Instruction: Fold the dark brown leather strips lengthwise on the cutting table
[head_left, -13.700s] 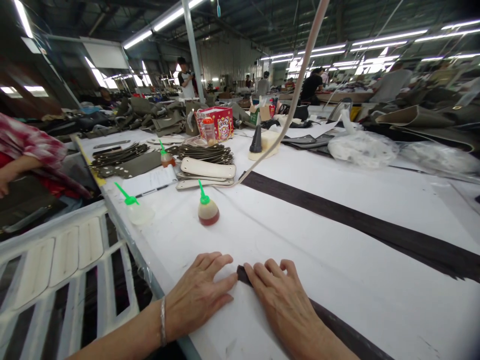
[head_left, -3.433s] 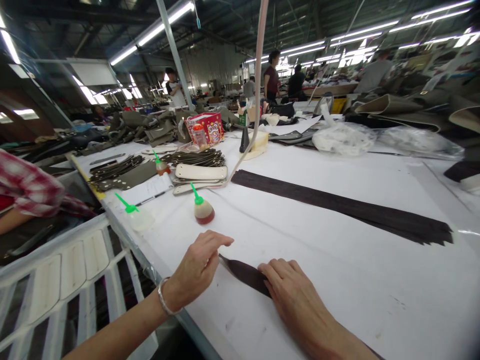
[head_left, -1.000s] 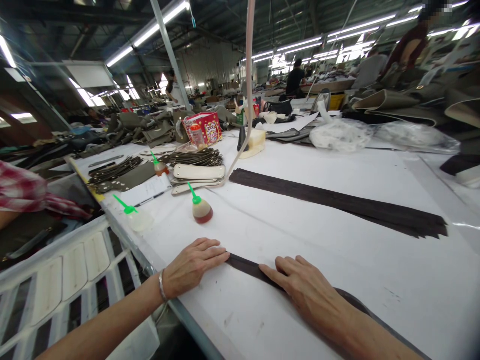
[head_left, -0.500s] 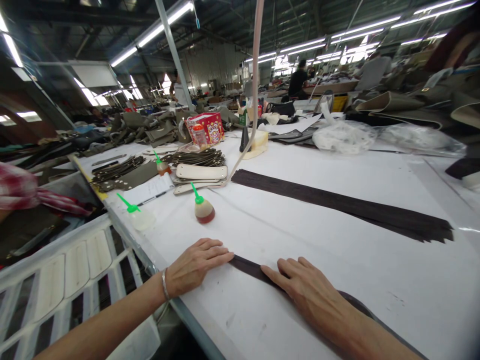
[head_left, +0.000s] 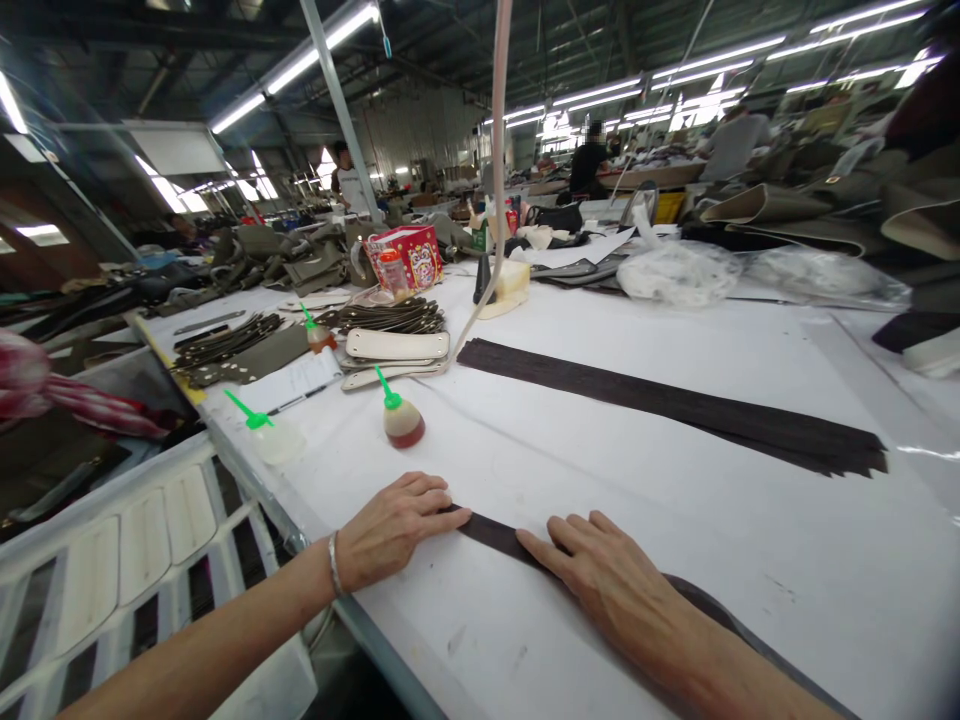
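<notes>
A narrow dark brown strip [head_left: 491, 535], leather-like, runs along the white tabletop and passes beneath my right forearm toward the lower right. My left hand [head_left: 401, 525], a bracelet at its wrist, holds the strip's far end against the table; its index finger stretches along the strip and its thumb is hidden. A short way along, my right hand [head_left: 596, 570] grips the same strip, index finger extended on it and the other fingers bent. Its thumb cannot be seen. Beyond both hands lies a flat bundle of similar dark strips [head_left: 660, 400].
A green-tipped squeeze bottle [head_left: 403, 422] with reddish liquid stands just beyond my left hand; a paler bottle [head_left: 274, 435] is to its left. Cream straps [head_left: 397, 346] are stacked behind. A white plastic crate [head_left: 105, 570] adjoins the table's left edge. A hose [head_left: 499, 150] hangs down.
The view has shifted slightly. My left index finger now reaches apart from the other fingers along the strip. Both hands stay at nearly the same places on it.
</notes>
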